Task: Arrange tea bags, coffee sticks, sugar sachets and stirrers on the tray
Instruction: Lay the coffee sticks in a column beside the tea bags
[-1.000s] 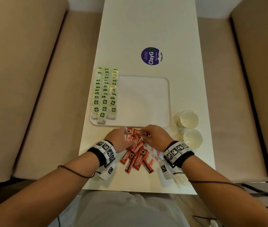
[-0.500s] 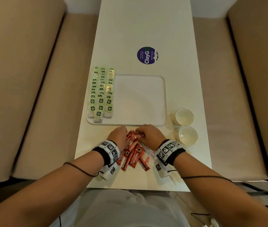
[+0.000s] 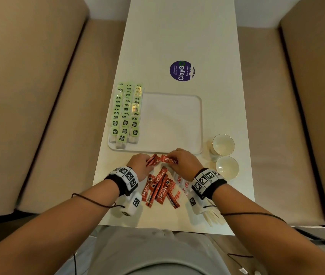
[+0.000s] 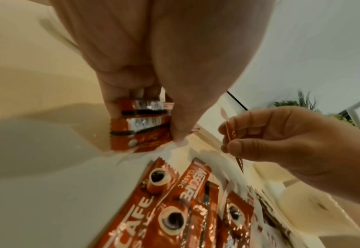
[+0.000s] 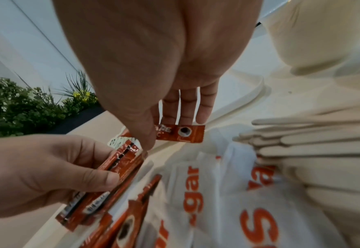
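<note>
Nearest on the table [image 3: 177,26] lie loose coffee sticks [image 3: 158,187], sugar sachets [image 3: 179,187] and stirrers [image 3: 214,215]. The left hand [image 3: 138,165] grips a small bundle of sticks [image 4: 141,124]; the right hand [image 3: 185,163] pinches one stick [image 3: 170,160]. Beyond, tea bags [image 3: 127,114] fill the tray's [image 3: 200,124] left side.

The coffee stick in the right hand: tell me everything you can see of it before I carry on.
The coffee stick is a narrow red-orange foil-look sachet printed NESCAFE in white, with a small coffee-cup picture near one end. The right hand pinches it between thumb and fingers, holding it level and crosswise just in front of the near rim of the white tray. It looks sealed and flat. It is apart from the bundle of sticks gripped by the left hand.
</note>
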{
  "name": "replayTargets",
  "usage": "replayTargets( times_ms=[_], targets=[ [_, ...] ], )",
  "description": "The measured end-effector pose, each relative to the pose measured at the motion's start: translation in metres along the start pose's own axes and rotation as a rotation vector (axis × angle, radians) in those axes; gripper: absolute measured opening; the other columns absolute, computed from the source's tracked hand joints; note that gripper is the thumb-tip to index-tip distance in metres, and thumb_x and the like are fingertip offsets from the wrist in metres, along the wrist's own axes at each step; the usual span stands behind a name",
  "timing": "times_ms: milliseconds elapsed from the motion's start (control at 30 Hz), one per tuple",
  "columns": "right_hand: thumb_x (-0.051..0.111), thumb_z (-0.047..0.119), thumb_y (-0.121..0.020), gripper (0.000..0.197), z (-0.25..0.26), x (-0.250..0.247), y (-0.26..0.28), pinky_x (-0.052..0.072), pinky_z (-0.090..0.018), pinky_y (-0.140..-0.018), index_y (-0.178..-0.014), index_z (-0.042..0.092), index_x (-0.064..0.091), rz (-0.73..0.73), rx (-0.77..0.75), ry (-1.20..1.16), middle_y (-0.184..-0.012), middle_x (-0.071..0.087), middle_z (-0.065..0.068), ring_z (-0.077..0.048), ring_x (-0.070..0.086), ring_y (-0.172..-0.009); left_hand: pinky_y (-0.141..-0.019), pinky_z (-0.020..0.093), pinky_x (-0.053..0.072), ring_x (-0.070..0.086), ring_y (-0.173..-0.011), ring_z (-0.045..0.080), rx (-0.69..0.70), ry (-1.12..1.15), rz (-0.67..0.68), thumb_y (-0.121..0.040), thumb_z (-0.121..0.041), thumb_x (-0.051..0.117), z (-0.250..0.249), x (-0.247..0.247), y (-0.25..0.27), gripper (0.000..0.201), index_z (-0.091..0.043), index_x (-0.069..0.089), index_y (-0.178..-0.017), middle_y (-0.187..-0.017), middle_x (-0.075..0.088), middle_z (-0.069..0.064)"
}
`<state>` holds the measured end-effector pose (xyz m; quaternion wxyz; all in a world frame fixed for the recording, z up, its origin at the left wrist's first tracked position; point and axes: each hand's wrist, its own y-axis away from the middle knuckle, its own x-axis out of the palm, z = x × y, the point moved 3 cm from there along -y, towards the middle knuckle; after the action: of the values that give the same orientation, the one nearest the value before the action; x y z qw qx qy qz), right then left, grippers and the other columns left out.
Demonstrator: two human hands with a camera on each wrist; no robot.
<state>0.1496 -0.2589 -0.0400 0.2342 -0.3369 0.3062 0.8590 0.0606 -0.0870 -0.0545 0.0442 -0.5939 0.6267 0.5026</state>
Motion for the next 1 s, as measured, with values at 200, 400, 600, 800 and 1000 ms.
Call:
replayTargets(
  times_ms=[200, 400, 600, 800, 1000],
  targets=[
    [0.061, 0.027, -0.097, 0.019, 0.005, -0.012, 0.000, 0.053, -0.031, -0.082, -0.115, 0.021, 0.068, -0.035, 0.027, -0.124, -0.099, 0.069, 0.006, -0.011, 0.062, -0.086, -0.063, 0.025, 0.045, 0.065, -0.074, 0.013, 0.034, 0.240, 0.095, -0.099, -0.015, 0.053, 0.000, -0.010, 0.003, 0.005, -0.019, 0.055, -0.102, -0.087, 0.071, -0.008],
    [0.058, 0.033, -0.102, 0.022, 0.020, -0.025, 0.001, 0.053, -0.025, -0.073, -0.113, 0.017, 0.070, -0.020, 0.029, -0.251, -0.090, 0.069, 0.006, -0.011, 0.066, -0.077, -0.070, 0.033, 0.053, 0.060, -0.070, 0.019, -0.087, 0.748, 0.088, -0.104, -0.011, 0.040, -0.018, -0.027, 0.011, 0.012, -0.014, 0.052, -0.101, -0.081, 0.058, 0.006],
    [0.051, 0.036, -0.105, 0.021, 0.035, -0.034, -0.006, 0.039, -0.016, -0.058, -0.095, 0.024, 0.065, -0.002, -0.039, -0.270, -0.071, 0.060, 0.011, -0.001, 0.051, -0.057, -0.052, 0.028, 0.037, 0.040, -0.049, 0.016, -0.097, 0.918, -0.005, -0.091, 0.005, 0.040, -0.031, -0.048, 0.014, 0.020, -0.010, 0.052, -0.085, -0.063, 0.040, 0.005],
    [0.045, 0.041, -0.106, 0.027, 0.047, -0.045, -0.015, 0.037, -0.013, -0.062, -0.095, 0.026, 0.065, -0.016, -0.038, -0.305, -0.079, 0.066, 0.010, 0.005, 0.055, -0.065, -0.049, 0.026, 0.039, 0.041, -0.044, 0.012, 0.055, 0.734, -0.020, -0.099, -0.029, 0.060, -0.038, -0.060, 0.006, 0.023, -0.010, 0.062, -0.085, -0.050, 0.041, -0.010],
    [0.066, 0.050, -0.093, 0.027, 0.044, -0.057, -0.025, 0.053, -0.026, -0.066, -0.087, 0.024, 0.072, -0.111, 0.038, -0.417, -0.076, 0.072, 0.006, -0.009, 0.063, -0.068, -0.060, 0.037, 0.044, 0.045, -0.055, 0.019, 0.032, 0.634, -0.159, -0.095, -0.033, 0.065, -0.033, -0.070, 0.000, 0.030, -0.004, 0.067, -0.092, -0.053, 0.044, -0.004]
  ],
)
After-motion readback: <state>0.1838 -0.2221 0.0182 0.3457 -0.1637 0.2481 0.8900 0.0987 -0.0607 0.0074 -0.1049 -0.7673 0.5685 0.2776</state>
